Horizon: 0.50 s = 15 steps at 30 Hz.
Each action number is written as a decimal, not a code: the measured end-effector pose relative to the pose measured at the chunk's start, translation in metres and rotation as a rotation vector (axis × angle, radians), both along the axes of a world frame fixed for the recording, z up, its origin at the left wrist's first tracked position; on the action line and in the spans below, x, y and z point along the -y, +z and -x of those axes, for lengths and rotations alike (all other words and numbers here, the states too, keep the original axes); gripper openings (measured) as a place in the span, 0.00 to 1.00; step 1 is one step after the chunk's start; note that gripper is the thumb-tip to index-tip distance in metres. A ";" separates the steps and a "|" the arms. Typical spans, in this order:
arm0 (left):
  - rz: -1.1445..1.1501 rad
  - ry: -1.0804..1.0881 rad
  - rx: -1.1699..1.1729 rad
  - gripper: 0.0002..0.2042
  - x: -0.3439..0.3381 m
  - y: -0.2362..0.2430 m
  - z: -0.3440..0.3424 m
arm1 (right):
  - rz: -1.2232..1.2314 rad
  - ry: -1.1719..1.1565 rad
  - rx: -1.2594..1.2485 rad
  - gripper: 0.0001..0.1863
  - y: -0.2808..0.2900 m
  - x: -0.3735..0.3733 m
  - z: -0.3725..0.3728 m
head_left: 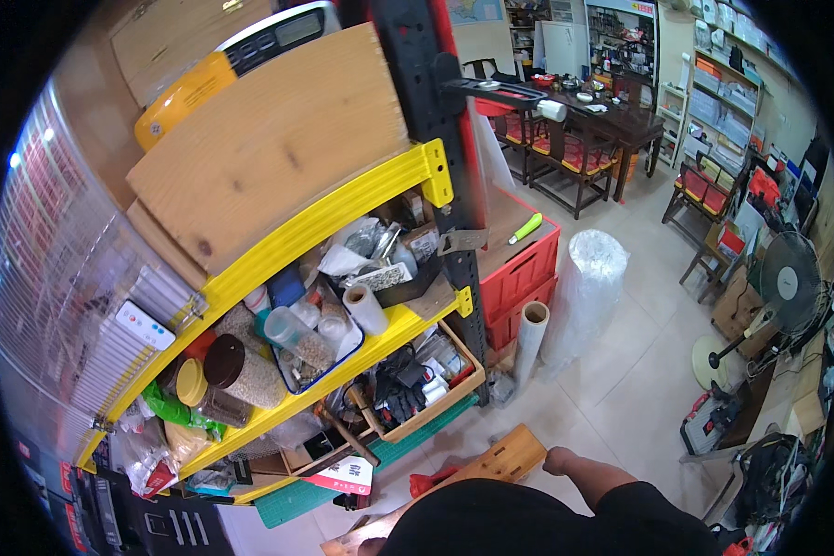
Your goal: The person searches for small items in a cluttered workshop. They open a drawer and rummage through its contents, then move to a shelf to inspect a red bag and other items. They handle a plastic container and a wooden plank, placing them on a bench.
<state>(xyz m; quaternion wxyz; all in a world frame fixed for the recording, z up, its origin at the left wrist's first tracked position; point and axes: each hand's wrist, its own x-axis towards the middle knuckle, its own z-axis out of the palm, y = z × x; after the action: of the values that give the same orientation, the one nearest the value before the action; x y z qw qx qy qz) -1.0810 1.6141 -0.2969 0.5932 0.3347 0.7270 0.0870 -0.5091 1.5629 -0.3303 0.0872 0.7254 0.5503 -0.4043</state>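
My right hand [558, 461] hangs over the floor beside the far end of a wooden bench or plank [510, 456]. Its back faces up, and the fingers are curled under or hidden, so what they do is unclear. I cannot tell whether it touches the wood. Only a sliver of my left hand [371, 548] shows at the lower edge, over the plank's near end; its fingers are out of sight. My dark shirt covers the middle of the plank. A red item [430, 481] lies beside the wood.
On my left, a yellow-edged shelf [408, 335] holds jars, a tray and tools. Red crates [523, 273] carry a green-handled cutter [525, 228]. Bubble wrap [587, 287] and a film roll [531, 338] stand nearby. Right are a fan [792, 283] and chairs; a dark table [612, 118] stands far back.
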 end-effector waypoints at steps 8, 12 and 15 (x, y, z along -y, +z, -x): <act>-0.011 0.030 -0.008 0.11 -0.028 0.023 -0.046 | 0.092 0.097 0.041 0.17 -0.020 -0.026 -0.030; -0.018 0.051 -0.027 0.11 -0.032 0.036 -0.053 | 0.080 0.191 0.035 0.19 -0.056 -0.035 -0.025; -0.022 0.074 -0.032 0.11 -0.031 0.042 -0.056 | 0.031 0.351 0.058 0.17 -0.079 -0.034 -0.017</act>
<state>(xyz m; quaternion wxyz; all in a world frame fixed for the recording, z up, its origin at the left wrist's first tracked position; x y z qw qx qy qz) -1.0253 1.6449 -0.2552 0.5740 0.3156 0.7474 0.1114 -0.4922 1.5967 -0.4091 0.1834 0.6282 0.6595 -0.3699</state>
